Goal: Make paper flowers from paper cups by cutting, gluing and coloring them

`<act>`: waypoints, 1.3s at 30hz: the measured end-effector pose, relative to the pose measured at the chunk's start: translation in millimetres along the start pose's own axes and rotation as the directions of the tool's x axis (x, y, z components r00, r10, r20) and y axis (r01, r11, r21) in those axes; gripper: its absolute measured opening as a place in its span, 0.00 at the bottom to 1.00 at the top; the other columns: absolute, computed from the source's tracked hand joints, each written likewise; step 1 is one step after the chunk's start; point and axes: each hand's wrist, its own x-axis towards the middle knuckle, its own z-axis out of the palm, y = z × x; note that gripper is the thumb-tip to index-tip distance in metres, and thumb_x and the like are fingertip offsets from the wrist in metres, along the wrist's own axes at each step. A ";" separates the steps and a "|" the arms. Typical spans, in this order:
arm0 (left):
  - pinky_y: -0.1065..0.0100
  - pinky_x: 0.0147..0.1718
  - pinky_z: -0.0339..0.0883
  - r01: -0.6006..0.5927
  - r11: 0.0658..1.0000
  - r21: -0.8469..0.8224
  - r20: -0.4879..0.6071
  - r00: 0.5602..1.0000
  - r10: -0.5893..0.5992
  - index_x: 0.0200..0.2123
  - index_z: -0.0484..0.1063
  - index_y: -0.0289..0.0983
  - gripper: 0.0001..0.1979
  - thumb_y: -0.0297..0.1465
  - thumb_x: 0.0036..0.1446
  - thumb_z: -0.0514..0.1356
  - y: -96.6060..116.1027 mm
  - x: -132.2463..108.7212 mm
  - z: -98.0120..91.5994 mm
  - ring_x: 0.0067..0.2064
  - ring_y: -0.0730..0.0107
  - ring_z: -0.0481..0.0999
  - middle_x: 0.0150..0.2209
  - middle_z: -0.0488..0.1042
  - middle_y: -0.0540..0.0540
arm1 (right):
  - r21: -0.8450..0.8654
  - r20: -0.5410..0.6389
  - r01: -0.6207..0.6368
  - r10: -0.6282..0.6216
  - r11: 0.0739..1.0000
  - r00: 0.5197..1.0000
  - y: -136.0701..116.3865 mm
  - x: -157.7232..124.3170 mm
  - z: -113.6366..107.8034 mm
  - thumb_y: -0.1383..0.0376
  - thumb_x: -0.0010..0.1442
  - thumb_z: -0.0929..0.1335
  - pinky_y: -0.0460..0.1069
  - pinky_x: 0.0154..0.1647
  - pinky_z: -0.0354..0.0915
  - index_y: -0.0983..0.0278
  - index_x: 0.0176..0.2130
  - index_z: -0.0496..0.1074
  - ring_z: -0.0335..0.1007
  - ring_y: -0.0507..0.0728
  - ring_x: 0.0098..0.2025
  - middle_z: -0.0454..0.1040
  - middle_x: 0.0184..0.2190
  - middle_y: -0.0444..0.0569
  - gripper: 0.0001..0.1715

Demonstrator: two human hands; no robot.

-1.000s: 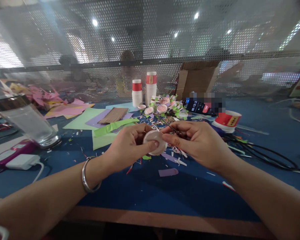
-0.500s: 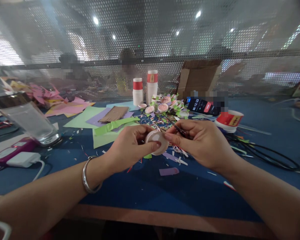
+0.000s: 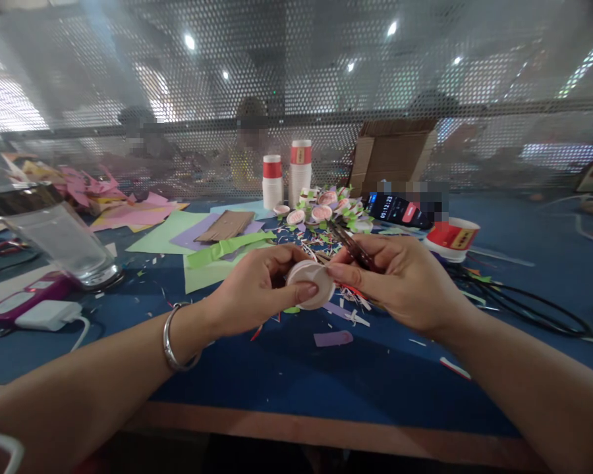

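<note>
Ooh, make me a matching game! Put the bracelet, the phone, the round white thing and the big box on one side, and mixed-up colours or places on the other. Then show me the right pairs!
Things:
1. silver bracelet
2. phone
3. round white piece
4. cardboard box

Colours and places:
A. held in the left hand
B. brown, standing at the back
C. around the left wrist
D. dark, with glowing numbers on it

Right pairs: 1-C, 2-D, 3-A, 4-B.
</note>
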 end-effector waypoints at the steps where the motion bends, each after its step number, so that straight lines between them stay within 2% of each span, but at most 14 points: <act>1: 0.73 0.31 0.66 -0.008 1.000 0.012 0.010 1.000 0.007 0.42 0.72 0.34 0.14 0.36 0.57 0.68 1.3 -0.2 -0.6 0.34 0.73 0.73 0.35 0.74 0.48 | 0.026 0.009 0.002 -0.002 1.000 1.000 -1.1 0.0 -0.4 0.53 0.56 0.76 0.48 0.24 0.53 0.63 0.29 0.74 0.55 0.49 0.24 0.67 0.22 0.41 0.17; 4: 0.74 0.28 0.65 -0.034 0.997 0.066 0.026 0.999 0.032 0.43 0.71 0.34 0.14 0.36 0.58 0.67 4.1 -0.6 -2.8 0.31 0.75 0.71 0.34 0.73 0.49 | 0.060 0.031 -0.001 0.000 0.998 1.000 -3.7 -0.2 -1.2 0.54 0.56 0.76 0.48 0.22 0.50 0.63 0.28 0.73 0.54 0.49 0.23 0.65 0.21 0.40 0.18; 8: 0.74 0.30 0.67 -0.085 0.990 0.112 0.023 0.996 0.083 0.43 0.71 0.34 0.12 0.33 0.58 0.67 3.9 -0.6 -4.8 0.32 0.75 0.72 0.34 0.74 0.49 | 0.033 0.059 0.005 -0.007 0.999 0.998 -4.5 -1.3 -2.9 0.55 0.59 0.75 0.47 0.21 0.47 0.64 0.29 0.73 0.51 0.47 0.22 0.61 0.19 0.38 0.17; 14: 0.75 0.31 0.68 -0.175 0.983 0.045 0.036 0.984 0.174 0.39 0.71 0.35 0.09 0.26 0.55 0.67 1.7 0.0 -2.6 0.32 0.76 0.74 0.33 0.74 0.50 | 0.077 0.135 0.030 -0.040 0.997 0.990 -6.8 -4.3 -5.2 0.56 0.60 0.75 0.47 0.20 0.47 0.64 0.31 0.72 0.52 0.47 0.21 0.62 0.19 0.38 0.16; 19: 0.76 0.30 0.68 -0.116 0.987 -0.111 -0.004 0.993 0.116 0.37 0.71 0.34 0.12 0.28 0.53 0.70 -0.7 6.1 1.5 0.31 0.77 0.74 0.31 0.74 0.51 | 0.084 0.102 0.024 -0.033 0.996 0.994 -2.4 -0.8 -5.4 0.55 0.61 0.74 0.46 0.19 0.47 0.64 0.32 0.72 0.53 0.47 0.20 0.63 0.19 0.37 0.16; 24: 0.77 0.29 0.68 -0.020 0.974 -0.226 -0.096 0.995 -0.002 0.35 0.71 0.33 0.12 0.29 0.52 0.71 -4.8 11.8 1.2 0.30 0.78 0.75 0.30 0.76 0.51 | 0.009 0.038 0.026 -0.026 1.000 0.999 6.6 3.4 -6.5 0.50 0.62 0.73 0.46 0.24 0.53 0.64 0.36 0.74 0.58 0.48 0.25 0.69 0.26 0.42 0.19; 26: 0.76 0.28 0.68 -0.023 0.963 -0.269 -0.155 0.988 -0.019 0.34 0.71 0.34 0.13 0.30 0.51 0.72 -5.1 12.1 -0.7 0.29 0.78 0.75 0.29 0.77 0.51 | -0.080 0.017 0.038 -0.037 0.996 0.999 7.5 3.0 -6.9 0.47 0.63 0.71 0.47 0.25 0.54 0.65 0.37 0.75 0.60 0.50 0.28 0.70 0.29 0.44 0.22; 30: 0.76 0.30 0.71 -0.080 0.937 -0.340 -0.221 0.975 0.002 0.32 0.71 0.34 0.14 0.30 0.49 0.73 -3.1 11.2 -3.2 0.29 0.78 0.76 0.28 0.78 0.51 | -0.207 0.001 0.050 -0.051 0.977 0.999 8.6 0.3 -6.3 0.44 0.64 0.69 0.48 0.23 0.52 0.64 0.38 0.75 0.58 0.50 0.26 0.69 0.29 0.44 0.25; 35: 0.74 0.30 0.70 -0.074 0.938 -0.339 -0.238 0.971 -0.009 0.32 0.72 0.34 0.13 0.29 0.48 0.73 -2.4 10.2 -2.3 0.29 0.77 0.76 0.28 0.78 0.51 | -0.265 0.051 0.063 -0.051 0.962 0.997 11.3 -0.7 -4.5 0.47 0.64 0.70 0.48 0.26 0.54 0.63 0.40 0.73 0.59 0.51 0.27 0.70 0.28 0.43 0.21; 39: 0.74 0.30 0.70 -0.102 0.942 -0.319 -0.222 0.974 0.030 0.31 0.71 0.35 0.13 0.30 0.49 0.73 -4.1 10.0 -2.2 0.29 0.76 0.76 0.28 0.78 0.51 | -0.287 0.050 0.082 -0.071 0.954 0.996 9.5 0.0 -4.2 0.48 0.64 0.70 0.48 0.27 0.56 0.63 0.41 0.73 0.59 0.51 0.27 0.70 0.27 0.43 0.21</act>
